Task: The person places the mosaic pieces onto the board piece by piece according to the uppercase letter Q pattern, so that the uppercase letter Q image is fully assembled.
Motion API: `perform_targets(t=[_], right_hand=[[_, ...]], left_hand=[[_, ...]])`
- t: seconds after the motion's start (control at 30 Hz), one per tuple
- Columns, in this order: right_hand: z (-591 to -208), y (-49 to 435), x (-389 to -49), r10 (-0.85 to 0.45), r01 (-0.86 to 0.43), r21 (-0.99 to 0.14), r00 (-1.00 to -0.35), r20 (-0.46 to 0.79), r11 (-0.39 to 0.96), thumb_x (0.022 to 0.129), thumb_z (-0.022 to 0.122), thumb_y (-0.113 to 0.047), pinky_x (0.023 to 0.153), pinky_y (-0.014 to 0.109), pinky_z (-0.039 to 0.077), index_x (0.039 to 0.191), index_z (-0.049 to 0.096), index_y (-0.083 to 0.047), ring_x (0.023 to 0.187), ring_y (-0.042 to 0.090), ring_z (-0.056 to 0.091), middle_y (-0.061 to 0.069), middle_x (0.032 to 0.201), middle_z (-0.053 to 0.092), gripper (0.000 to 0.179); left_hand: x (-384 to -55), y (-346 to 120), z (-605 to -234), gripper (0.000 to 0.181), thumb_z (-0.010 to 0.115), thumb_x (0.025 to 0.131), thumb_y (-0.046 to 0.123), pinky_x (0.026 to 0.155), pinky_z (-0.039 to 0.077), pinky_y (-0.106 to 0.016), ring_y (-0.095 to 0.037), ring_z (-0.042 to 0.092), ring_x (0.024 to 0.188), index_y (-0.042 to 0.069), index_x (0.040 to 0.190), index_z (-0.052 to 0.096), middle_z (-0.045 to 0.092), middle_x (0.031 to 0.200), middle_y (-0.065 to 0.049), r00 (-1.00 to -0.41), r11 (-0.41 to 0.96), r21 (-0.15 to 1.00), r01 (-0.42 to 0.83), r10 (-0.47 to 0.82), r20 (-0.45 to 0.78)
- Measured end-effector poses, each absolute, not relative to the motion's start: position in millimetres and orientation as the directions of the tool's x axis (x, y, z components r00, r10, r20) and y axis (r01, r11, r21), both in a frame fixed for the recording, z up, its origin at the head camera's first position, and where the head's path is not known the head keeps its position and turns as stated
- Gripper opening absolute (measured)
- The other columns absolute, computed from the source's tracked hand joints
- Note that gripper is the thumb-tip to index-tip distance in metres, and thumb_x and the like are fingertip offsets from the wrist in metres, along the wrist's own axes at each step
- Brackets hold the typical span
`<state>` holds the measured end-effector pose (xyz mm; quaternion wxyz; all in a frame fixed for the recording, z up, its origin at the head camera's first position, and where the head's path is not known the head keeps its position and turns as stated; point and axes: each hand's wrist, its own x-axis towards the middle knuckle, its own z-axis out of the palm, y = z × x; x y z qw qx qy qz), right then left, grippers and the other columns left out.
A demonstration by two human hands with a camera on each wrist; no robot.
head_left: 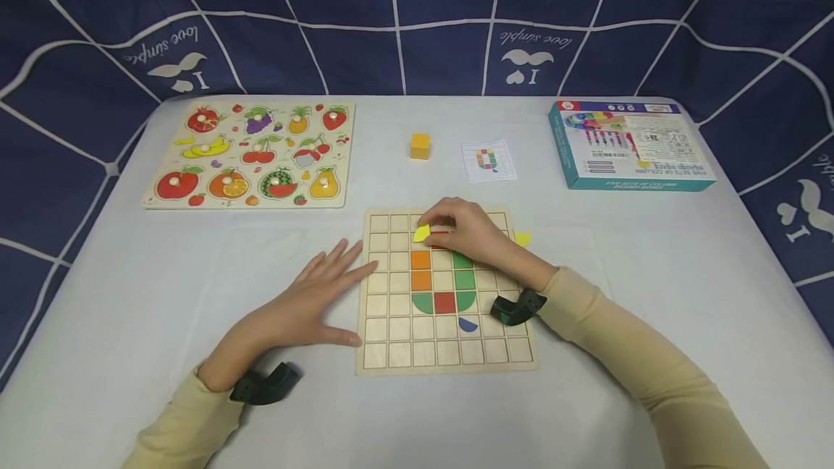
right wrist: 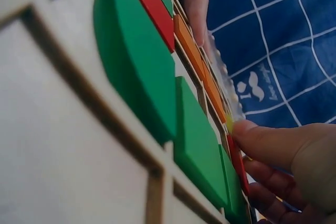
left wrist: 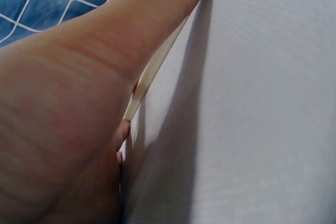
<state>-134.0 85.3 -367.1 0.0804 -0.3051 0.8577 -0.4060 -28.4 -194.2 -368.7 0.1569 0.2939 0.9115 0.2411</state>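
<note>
A wooden grid board point(head_left: 378, 329) lies on the white-covered table. Between thumb and fingers, my right hand point(head_left: 474, 231) pinches a small yellow piece with a curved edge point(head_left: 420, 234), over the upper middle cells. My left hand point(head_left: 302, 313) is spread flat along the board's left edge, fingertips and thumb right at the rim. Two orange squares point(head_left: 420, 280), a red square point(head_left: 444, 302), green squares point(head_left: 465, 280) and rounded green pieces point(right wrist: 131, 56) form part of a ring on the grid. Another red piece point(head_left: 439, 240) is partly hidden by my right hand. Below the ring sits a blue half-round piece point(head_left: 468, 325).
Past the board's right edge lies another yellow piece point(head_left: 523, 239). Farther back are a fruit puzzle board point(head_left: 247, 158), a yellow-orange cube point(head_left: 420, 146), a pattern card point(head_left: 489, 161) and a teal box point(head_left: 628, 147). A dark blue gridded cloth point(head_left: 443, 56) hangs behind.
</note>
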Motion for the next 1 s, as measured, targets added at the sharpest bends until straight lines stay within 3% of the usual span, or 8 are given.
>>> perform_targets(t=[0.47, 0.8, 1.0], right_hand=[[-363, 85, -129, -0.67, -0.558, -0.675, -0.732, 0.126, 0.483, 0.079, 0.077, -0.019, 0.077, 0.03, 0.041, 0.101, 0.072, -0.012, 0.092, 0.013, 0.05, -0.004, 0.099, 0.065, 0.024], [-363, 86, -129, -0.653, -0.528, -0.715, -0.746, 0.132, 0.459, 0.082, 0.074, -0.012, 0.076, 0.03, 0.042, 0.097, 0.073, -0.011, 0.089, 0.013, 0.051, -0.005, 0.095, 0.064, 0.016], [-355, 99, -130, -0.606, -0.465, -0.778, -0.783, 0.139, 0.423, 0.085, 0.069, -0.011, 0.075, 0.031, 0.044, 0.102, 0.071, -0.009, 0.085, 0.013, 0.053, -0.004, 0.096, 0.064, 0.017]], left_hand=[[-29, -194, -368, 0.107, 0.078, 0.063, 0.057, 0.108, -0.001, -0.05, -0.025, -0.007, 0.14, 0.019, 0.149, 0.026, 0.004, 0.156, -0.007, -0.776, 0.707, 0.532, 0.466, 0.615, -0.138], [-29, -195, -369, 0.107, 0.079, 0.063, 0.056, 0.108, 0.0, -0.05, -0.025, -0.007, 0.14, 0.019, 0.149, 0.026, 0.004, 0.156, -0.007, -0.778, 0.705, 0.534, 0.466, 0.614, -0.134], [-28, -195, -370, 0.108, 0.078, 0.063, 0.058, 0.108, -0.001, -0.05, -0.025, -0.007, 0.14, 0.019, 0.149, 0.026, 0.003, 0.156, -0.007, -0.778, 0.705, 0.535, 0.465, 0.614, -0.132]])
